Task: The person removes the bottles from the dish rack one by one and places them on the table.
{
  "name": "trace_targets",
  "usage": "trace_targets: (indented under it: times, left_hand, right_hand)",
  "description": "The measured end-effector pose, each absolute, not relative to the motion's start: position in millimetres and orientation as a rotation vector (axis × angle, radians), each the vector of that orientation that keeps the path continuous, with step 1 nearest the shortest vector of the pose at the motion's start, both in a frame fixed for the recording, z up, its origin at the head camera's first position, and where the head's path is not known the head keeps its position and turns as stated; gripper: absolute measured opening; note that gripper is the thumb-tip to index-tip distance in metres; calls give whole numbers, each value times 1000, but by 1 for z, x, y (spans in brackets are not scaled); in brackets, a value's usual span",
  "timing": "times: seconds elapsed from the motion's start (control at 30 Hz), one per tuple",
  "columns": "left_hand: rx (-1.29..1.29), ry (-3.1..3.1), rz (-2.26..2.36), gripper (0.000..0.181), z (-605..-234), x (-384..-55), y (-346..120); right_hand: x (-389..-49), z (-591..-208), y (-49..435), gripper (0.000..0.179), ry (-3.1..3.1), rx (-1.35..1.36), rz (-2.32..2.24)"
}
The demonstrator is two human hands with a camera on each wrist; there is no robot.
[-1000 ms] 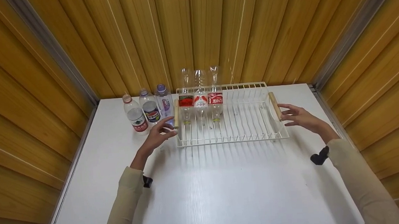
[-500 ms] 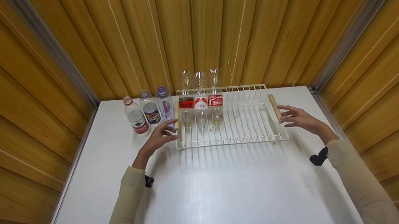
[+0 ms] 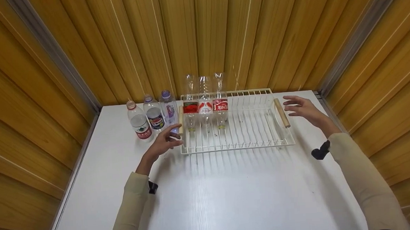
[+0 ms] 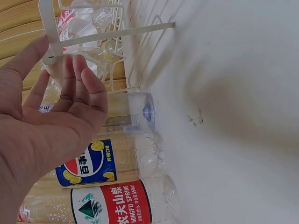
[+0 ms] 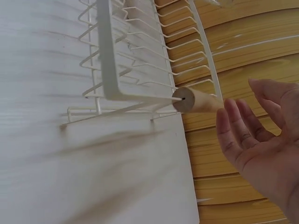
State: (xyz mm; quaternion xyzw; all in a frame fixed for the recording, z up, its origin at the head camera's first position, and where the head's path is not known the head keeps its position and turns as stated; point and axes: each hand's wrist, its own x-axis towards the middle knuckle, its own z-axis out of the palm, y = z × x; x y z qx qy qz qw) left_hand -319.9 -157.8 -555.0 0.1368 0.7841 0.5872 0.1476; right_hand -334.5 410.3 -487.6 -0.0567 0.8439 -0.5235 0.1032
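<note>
A white wire dish rack (image 3: pixel 238 148) with wooden handles stands on the table. Three clear bottles, the nearest with a red label (image 3: pixel 220 105), stand upside down in its left part. At the left wooden handle (image 3: pixel 181 119), my left hand (image 3: pixel 161 142) has loosely bent fingers, with fingertips (image 4: pixel 70 63) right at the handle's end. My right hand (image 3: pixel 306 111) is off to the right of the right wooden handle (image 3: pixel 281 113). Its fingers are relaxed and hold nothing; in the right wrist view the fingertips (image 5: pixel 224 112) overlap the end of that handle (image 5: pixel 198 100).
Left of the rack stand three upright bottles without caps: a red-and-white labelled one (image 3: pixel 140 127), a dark blue labelled one (image 3: pixel 155 117) and a purple-tinted one (image 3: pixel 169 108). Yellow wooden panel walls (image 3: pixel 207 30) enclose the white table (image 3: pixel 209 195).
My right hand has let go of the right handle and moved up and slightly away. The left hand stays at the left handle. The view has tilted slightly.
</note>
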Motion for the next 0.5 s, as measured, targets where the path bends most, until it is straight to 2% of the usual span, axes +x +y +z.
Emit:
trace_targets:
  times: [0.23,0.5]
  left_hand:
    - [407,2248,1692,70,-556,-319,-157]
    - [388,2260,1658,70,-557,-319,-157]
  right_hand:
    - [-349,-477,378,61,2460,-221,-1501]
    - [-369,-489,329,55,2328,-290,-1534]
